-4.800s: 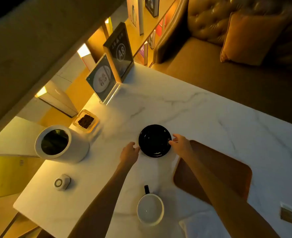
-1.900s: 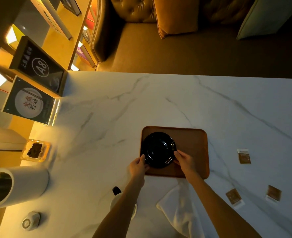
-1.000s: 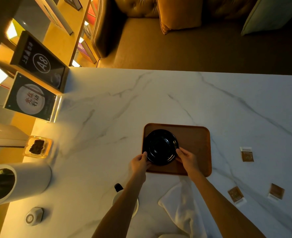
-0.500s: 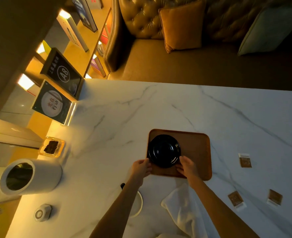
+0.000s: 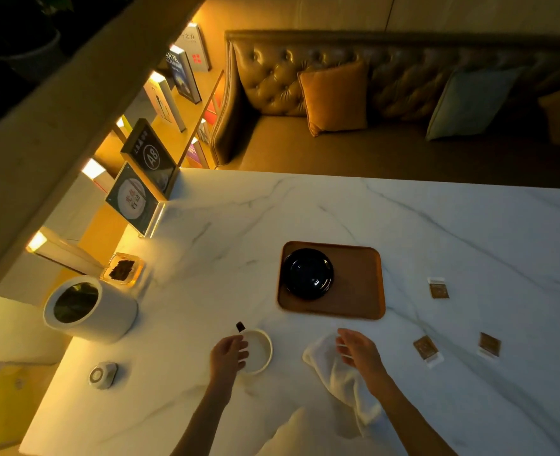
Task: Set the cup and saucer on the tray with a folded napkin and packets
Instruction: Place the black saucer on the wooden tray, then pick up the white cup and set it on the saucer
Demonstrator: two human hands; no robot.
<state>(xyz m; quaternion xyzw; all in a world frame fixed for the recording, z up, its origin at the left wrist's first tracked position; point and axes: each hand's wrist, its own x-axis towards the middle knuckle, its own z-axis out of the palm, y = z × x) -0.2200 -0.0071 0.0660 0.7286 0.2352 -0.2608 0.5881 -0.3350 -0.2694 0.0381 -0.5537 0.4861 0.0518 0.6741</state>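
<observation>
A black saucer (image 5: 308, 273) lies on the left half of the brown tray (image 5: 357, 291) in the middle of the marble table. A white cup (image 5: 259, 350) with a dark handle stands on the table in front of the tray. My left hand (image 5: 227, 355) is over the cup's left rim, fingers curled around it. My right hand (image 5: 357, 352) hovers open above an unfolded white napkin (image 5: 341, 376) that lies crumpled on the table. Three brown packets lie to the right (image 5: 438, 287) (image 5: 426, 348) (image 5: 488, 344).
A white cylindrical container (image 5: 89, 307) lies on its side at the left, with a small glass dish (image 5: 122, 268) behind it and a small round device (image 5: 102, 375) in front. Two sign stands (image 5: 140, 192) line the left edge. A sofa with cushions (image 5: 334, 97) runs behind the table.
Both hands have let go of the saucer, which stays on the tray. They have drawn back toward me, the left to the cup, the right over the napkin.
</observation>
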